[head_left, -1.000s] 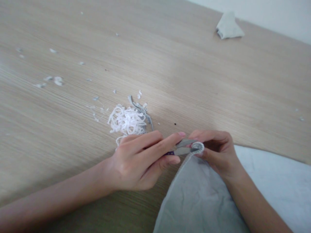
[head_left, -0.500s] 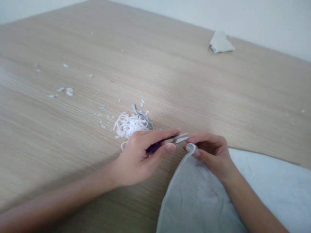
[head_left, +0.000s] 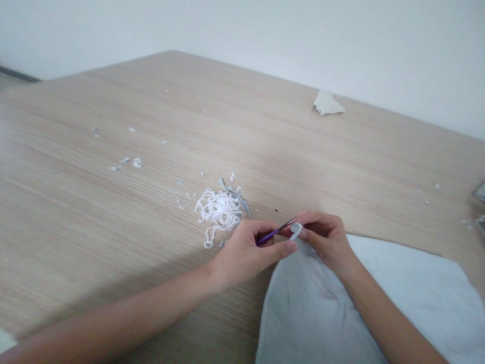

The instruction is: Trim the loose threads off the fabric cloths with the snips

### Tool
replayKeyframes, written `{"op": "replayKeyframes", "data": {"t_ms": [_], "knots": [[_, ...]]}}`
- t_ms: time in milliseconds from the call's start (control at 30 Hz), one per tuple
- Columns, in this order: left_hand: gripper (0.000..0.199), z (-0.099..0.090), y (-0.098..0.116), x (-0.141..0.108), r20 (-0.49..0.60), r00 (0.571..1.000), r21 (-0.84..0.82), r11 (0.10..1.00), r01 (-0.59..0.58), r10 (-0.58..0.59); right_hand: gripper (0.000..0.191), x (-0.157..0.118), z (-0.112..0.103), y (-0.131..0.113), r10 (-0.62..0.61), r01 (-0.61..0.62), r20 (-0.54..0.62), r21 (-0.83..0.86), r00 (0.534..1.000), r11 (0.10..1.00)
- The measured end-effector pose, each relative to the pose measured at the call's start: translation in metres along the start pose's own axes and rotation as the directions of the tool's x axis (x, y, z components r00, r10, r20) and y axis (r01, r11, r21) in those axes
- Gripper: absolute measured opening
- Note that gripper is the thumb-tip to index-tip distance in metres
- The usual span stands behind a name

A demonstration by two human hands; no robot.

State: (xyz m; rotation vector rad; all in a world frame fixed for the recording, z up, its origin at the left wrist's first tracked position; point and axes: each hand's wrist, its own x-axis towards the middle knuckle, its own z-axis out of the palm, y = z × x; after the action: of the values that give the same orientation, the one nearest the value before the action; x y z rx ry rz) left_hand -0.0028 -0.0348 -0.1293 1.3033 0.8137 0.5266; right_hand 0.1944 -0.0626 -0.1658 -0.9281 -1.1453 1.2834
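Note:
My left hand [head_left: 252,250] is closed around small purple scissors [head_left: 268,236], whose blades reach to the fingers of my other hand. My right hand [head_left: 328,240] pinches the edge of a light grey cloth [head_left: 314,308], where a small rolled coil [head_left: 296,228] shows between thumb and fingers. The thumb of my left hand lies against the cloth edge just below the coil. The blade tips are partly hidden behind the coil and fingers. Left of the hands sits a tangled heap of white thread [head_left: 220,208] with a grey strip [head_left: 237,194] beside it.
A folded pale cloth piece [head_left: 328,103] lies near the far edge of the wooden table [head_left: 265,131]. White scraps [head_left: 137,162] are scattered to the left. Paler fabric [head_left: 413,273] spreads under my right forearm. Greyish objects [head_left: 481,192] are cut off at the right edge.
My left hand with the scissors has moved right to meet my right hand and the cloth edge. The scissors have turned, their blades now narrow in view. The camera view has tilted up.

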Motion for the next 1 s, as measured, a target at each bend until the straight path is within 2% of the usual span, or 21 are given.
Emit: {"op": "replayKeyframes", "data": {"t_ms": [100,200,333,467,633,700,867,1000], "knots": [[0.030,0.004,-0.001,-0.001,-0.022,1.000,-0.092,0.996,-0.016,0.013,0.011,0.002,0.000,-0.004,-0.032,0.034,0.036,-0.058,0.999,0.998],[0.033,0.005,-0.002,-0.001,-0.054,0.999,-0.116,0.993,-0.013,0.007,0.012,0.002,0.001,-0.013,-0.042,0.054,0.093,-0.132,0.995,0.990],[0.035,0.007,-0.004,-0.002,-0.058,0.998,-0.119,0.993,-0.026,0.019,0.017,-0.003,-0.004,-0.028,-0.031,0.081,0.157,-0.322,0.987,0.943],[0.040,0.007,-0.004,-0.002,-0.064,0.998,-0.116,0.993,-0.029,0.022,0.027,-0.016,-0.011,-0.040,-0.095,0.168,0.161,-0.535,0.982,0.828],[0.045,0.007,-0.003,-0.002,-0.064,0.998,-0.087,0.996,-0.027,0.021,0.034,-0.028,0.004,-0.052,-0.287,0.312,0.170,-0.752,0.943,0.580],[0.045,0.007,-0.004,-0.002,-0.063,0.998,-0.077,0.997,-0.029,0.024,0.033,-0.026,0.012,-0.053,-0.322,0.360,0.211,-0.770,0.923,0.527],[0.042,0.006,-0.007,0.000,-0.077,0.996,-0.069,0.997,-0.039,0.034,0.030,-0.015,0.016,-0.048,-0.372,0.426,0.261,-0.767,0.891,0.480],[0.044,0.005,-0.008,0.000,-0.075,0.997,-0.072,0.997,-0.034,0.029,0.021,-0.012,0.012,-0.045,-0.368,0.419,0.252,-0.756,0.895,0.502]]}}
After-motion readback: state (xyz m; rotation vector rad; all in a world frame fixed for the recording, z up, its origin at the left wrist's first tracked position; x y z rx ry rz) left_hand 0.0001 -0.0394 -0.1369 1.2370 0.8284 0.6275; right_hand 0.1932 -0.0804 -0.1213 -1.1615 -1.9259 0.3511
